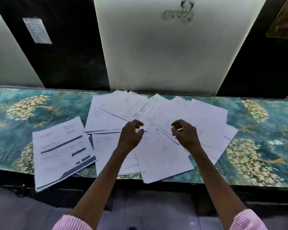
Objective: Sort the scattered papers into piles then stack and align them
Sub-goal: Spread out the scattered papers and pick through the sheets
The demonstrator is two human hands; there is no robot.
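Head view of a narrow tabletop [259,130] covered in a teal and gold floral pattern, set against a wall of alternating dark and pale panels. A loose, overlapping spread of white papers [156,117] lay fanned across the middle of the tabletop, several sheets projecting past its near edge. To their left, just beside the spread, lay a separate printed sheet [61,150] marked with dark bars, tilted, its lower corner overhanging the near edge; whether more sheets lay beneath it could not be told. No tray or box held any of the sheets. The print on the papers was too blurred to read, and the number of sheets could not be counted because they covered one another. A small pale notice [37,30] on a dark panel and a faint scribble [181,12] on the pale panel were likewise illegible; a yellowish object [284,22] at the upper right was cut off by the frame. Both forearms reached in from striped pink sleeves [249,219]. The left hand [131,135] and right hand [184,135] were poised over the centre of the spread, fingers [139,123] curled with thumb and forefinger narrowly apart; whether either pinched a sheet edge could not be told.
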